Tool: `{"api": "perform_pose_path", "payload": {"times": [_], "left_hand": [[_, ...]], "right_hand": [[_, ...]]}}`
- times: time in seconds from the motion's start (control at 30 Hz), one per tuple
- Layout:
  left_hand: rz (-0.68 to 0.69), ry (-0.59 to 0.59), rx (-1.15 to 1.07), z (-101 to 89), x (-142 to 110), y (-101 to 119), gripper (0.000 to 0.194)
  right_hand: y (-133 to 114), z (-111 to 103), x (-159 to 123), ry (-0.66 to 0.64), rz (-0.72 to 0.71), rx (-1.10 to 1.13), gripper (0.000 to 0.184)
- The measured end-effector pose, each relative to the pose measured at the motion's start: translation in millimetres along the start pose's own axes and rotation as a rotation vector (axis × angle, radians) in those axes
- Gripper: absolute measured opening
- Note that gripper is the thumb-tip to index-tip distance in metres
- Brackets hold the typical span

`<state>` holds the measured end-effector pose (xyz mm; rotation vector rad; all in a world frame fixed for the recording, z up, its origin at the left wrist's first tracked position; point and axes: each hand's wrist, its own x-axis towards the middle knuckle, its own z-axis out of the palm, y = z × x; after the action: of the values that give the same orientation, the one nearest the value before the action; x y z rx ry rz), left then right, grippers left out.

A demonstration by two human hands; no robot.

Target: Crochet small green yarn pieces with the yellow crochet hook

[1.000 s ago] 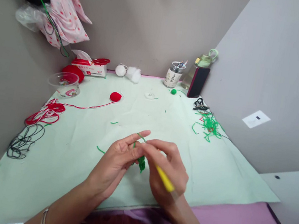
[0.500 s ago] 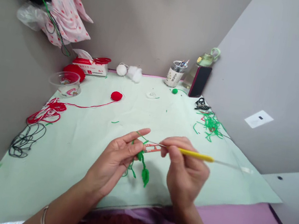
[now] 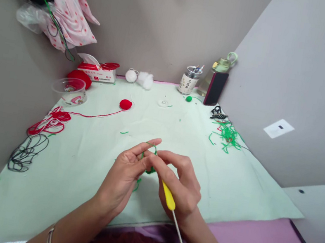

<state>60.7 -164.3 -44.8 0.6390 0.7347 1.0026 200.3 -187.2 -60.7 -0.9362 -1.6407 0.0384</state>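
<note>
My left hand (image 3: 128,170) pinches a small green crochet piece (image 3: 150,171) between thumb and fingers, with the index finger stretched out and green yarn (image 3: 155,148) looped over it. My right hand (image 3: 181,183) has its thumb and index finger pressed close to the left fingertips, at the work. A crochet hook (image 3: 169,198) with a yellow grip stays held in my right hand, its metal shaft slanting down toward my lap. Most of the crochet piece is hidden by my fingers. A loose green strand hangs below the left hand.
A red yarn ball (image 3: 125,104) lies behind my hands, its strand running to a red and white tangle (image 3: 52,121). Black cord (image 3: 28,152) is on the left, green yarn scraps (image 3: 228,136) on the right. A phone (image 3: 216,89) leans on a bottle (image 3: 222,65) at the back.
My right hand has moved left to meet the left fingertips. The hook has swung from level to pointing down toward me. The orange piece and green leaf are now hidden.
</note>
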Motion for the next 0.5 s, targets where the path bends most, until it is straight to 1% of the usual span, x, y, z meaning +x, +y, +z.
{"api": "perform_pose_path", "payload": {"times": [0.03, 0.07, 0.1, 0.17, 0.23, 0.3, 0.37, 0.43, 0.5], "left_hand": [[-0.043, -0.024, -0.02, -1.5, 1, 1, 0.038], [-0.08, -0.039, -0.034, -2.9, 2, 3, 0.036], [-0.1, -0.042, -0.041, -3.8, 2, 5, 0.034], [-0.081, -0.016, -0.022, -4.0, 3, 7, 0.031], [-0.016, 0.019, 0.032, -2.1, 2, 7, 0.034], [0.031, 0.013, 0.092, 0.2, 2, 5, 0.042], [0.05, -0.012, 0.13, 1.0, 1, 3, 0.045], [0.053, -0.011, 0.15, 0.0, 0, 4, 0.04], [0.06, 0.008, 0.157, -1.4, 0, 7, 0.036]], "right_hand": [[2, -3, 1, 0.0, 0.009, 0.013, 0.036], [3, -5, 2, 0.006, 0.085, 0.075, 0.032], [5, -8, 5, 0.022, 0.195, 0.171, 0.026], [7, -12, 10, 0.09, 0.418, 0.402, 0.018], [7, -12, 14, 0.111, 0.537, 0.582, 0.015], [5, -8, 16, 0.055, 0.549, 0.633, 0.013], [2, -5, 15, 0.004, 0.512, 0.586, 0.013], [1, -3, 15, 0.005, 0.509, 0.525, 0.015], [2, -4, 15, 0.02, 0.548, 0.504, 0.015]]}}
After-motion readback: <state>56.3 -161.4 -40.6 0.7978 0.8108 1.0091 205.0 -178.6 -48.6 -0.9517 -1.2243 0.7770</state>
